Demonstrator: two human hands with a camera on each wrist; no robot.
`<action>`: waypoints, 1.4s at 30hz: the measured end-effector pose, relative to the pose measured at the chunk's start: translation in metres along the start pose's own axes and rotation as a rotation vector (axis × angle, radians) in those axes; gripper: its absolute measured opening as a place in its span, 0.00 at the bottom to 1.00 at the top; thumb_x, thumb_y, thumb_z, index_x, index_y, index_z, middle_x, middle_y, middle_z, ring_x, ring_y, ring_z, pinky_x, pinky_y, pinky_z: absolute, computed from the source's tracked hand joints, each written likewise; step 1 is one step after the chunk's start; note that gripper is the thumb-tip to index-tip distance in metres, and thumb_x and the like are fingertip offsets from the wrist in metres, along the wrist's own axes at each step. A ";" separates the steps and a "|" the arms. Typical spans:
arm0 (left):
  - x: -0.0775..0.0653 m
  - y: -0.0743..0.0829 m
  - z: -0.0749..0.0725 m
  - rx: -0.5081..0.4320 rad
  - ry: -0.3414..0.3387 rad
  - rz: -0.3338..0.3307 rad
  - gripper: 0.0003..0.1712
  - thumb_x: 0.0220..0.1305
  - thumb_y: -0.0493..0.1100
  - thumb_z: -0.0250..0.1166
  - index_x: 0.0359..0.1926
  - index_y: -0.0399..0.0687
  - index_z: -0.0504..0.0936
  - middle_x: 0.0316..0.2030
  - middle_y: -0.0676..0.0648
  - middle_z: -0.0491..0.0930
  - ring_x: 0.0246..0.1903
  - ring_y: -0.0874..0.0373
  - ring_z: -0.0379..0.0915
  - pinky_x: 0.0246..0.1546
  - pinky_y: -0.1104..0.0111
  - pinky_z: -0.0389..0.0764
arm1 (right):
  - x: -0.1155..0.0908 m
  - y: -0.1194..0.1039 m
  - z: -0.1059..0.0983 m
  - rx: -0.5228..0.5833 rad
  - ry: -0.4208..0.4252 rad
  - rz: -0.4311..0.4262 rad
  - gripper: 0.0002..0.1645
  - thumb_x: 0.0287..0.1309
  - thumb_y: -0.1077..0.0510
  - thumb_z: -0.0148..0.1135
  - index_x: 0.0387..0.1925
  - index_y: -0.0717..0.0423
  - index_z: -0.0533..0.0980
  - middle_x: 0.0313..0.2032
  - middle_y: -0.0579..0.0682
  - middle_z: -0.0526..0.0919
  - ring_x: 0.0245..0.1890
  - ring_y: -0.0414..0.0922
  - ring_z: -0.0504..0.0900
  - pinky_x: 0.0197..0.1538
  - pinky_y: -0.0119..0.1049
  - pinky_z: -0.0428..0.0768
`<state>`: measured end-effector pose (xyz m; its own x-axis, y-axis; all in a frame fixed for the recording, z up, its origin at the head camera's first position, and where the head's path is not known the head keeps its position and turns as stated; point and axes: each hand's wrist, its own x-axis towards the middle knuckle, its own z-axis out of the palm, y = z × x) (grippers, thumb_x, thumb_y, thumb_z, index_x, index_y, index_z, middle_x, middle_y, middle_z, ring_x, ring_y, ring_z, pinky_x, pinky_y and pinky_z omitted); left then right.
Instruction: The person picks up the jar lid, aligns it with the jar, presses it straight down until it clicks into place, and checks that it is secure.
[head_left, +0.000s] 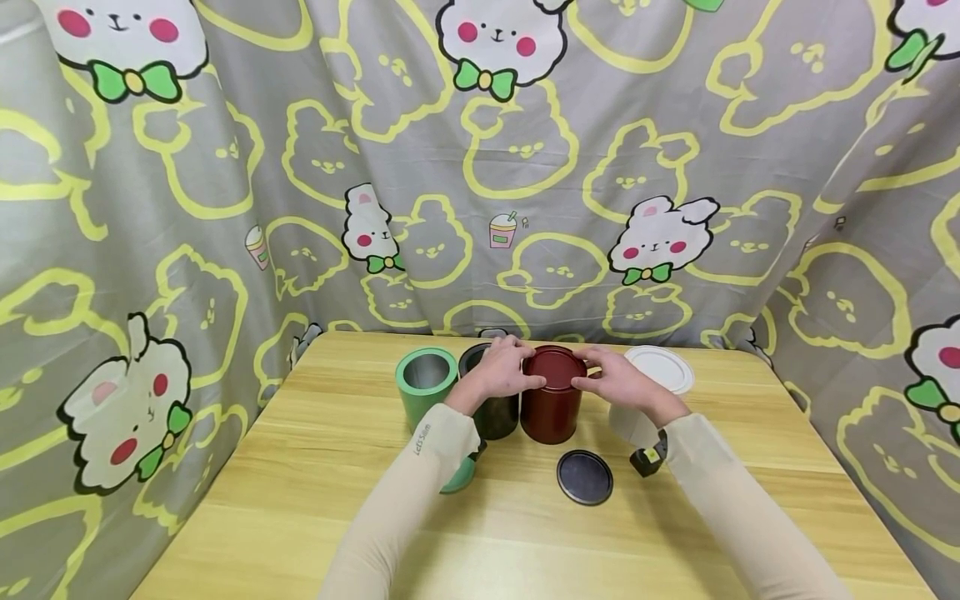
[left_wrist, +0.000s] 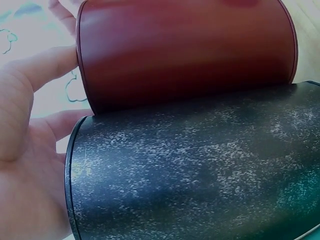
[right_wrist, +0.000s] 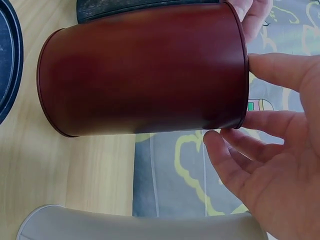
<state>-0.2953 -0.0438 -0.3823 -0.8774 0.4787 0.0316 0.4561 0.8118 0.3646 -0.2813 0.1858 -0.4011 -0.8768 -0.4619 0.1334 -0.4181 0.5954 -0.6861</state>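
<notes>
The red canister [head_left: 551, 417] stood upright toward the tabletop's far edge, its rim held between two hands. The left hand [head_left: 504, 369] and right hand [head_left: 621, 377] had their fingers bent about opposite sides of that rim, thumbs forward. The black canister [head_left: 498, 421] stood just beside it on the left; a wider gap separated it from the white canister [head_left: 628, 427] on the right. The black lid [head_left: 585, 477] lay flat in front, apart from the red canister's foot, with wood running nearer between the forearms.

The left sleeve [head_left: 405, 500] hid part of the green canister [head_left: 417, 407] and most of a green lid [head_left: 459, 479]. The left hand covered much of the black canister's mouth. In the right wrist view, the frame cut off the black lid and white canister. Whether the red and black canisters touched was hard to tell.

The tabletop [head_left: 600, 550] was pale, streaked wood; a grey curtain [head_left: 420, 167] with yellow-outlined cartoons hung behind and on both sides.
</notes>
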 end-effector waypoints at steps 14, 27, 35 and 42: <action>0.001 0.003 -0.001 0.051 0.000 0.005 0.34 0.58 0.60 0.63 0.61 0.48 0.75 0.53 0.47 0.69 0.48 0.52 0.59 0.46 0.62 0.66 | 0.001 0.000 0.003 -0.041 0.013 0.020 0.34 0.61 0.53 0.62 0.63 0.67 0.65 0.57 0.61 0.69 0.53 0.56 0.73 0.48 0.48 0.75; 0.005 0.000 -0.001 0.089 -0.035 -0.019 0.34 0.59 0.62 0.62 0.62 0.52 0.74 0.57 0.48 0.67 0.52 0.51 0.59 0.52 0.60 0.64 | 0.006 0.001 0.005 -0.050 0.009 0.062 0.35 0.60 0.51 0.62 0.63 0.66 0.66 0.56 0.61 0.70 0.51 0.55 0.73 0.46 0.47 0.76; 0.002 0.000 -0.001 0.081 -0.046 -0.019 0.34 0.59 0.62 0.62 0.63 0.52 0.74 0.56 0.47 0.68 0.52 0.51 0.59 0.53 0.58 0.63 | 0.006 0.000 0.007 -0.052 0.013 0.043 0.33 0.59 0.54 0.63 0.61 0.68 0.67 0.54 0.61 0.72 0.50 0.54 0.73 0.47 0.47 0.75; 0.005 0.000 0.000 0.115 -0.045 -0.006 0.34 0.58 0.63 0.62 0.63 0.54 0.74 0.56 0.48 0.68 0.51 0.52 0.59 0.51 0.59 0.63 | 0.006 -0.004 0.003 -0.089 -0.011 0.043 0.32 0.60 0.54 0.62 0.60 0.70 0.67 0.52 0.61 0.73 0.48 0.54 0.74 0.46 0.47 0.76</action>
<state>-0.2997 -0.0418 -0.3818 -0.8739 0.4860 -0.0128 0.4671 0.8466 0.2551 -0.2840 0.1782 -0.3995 -0.8919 -0.4418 0.0968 -0.3999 0.6704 -0.6250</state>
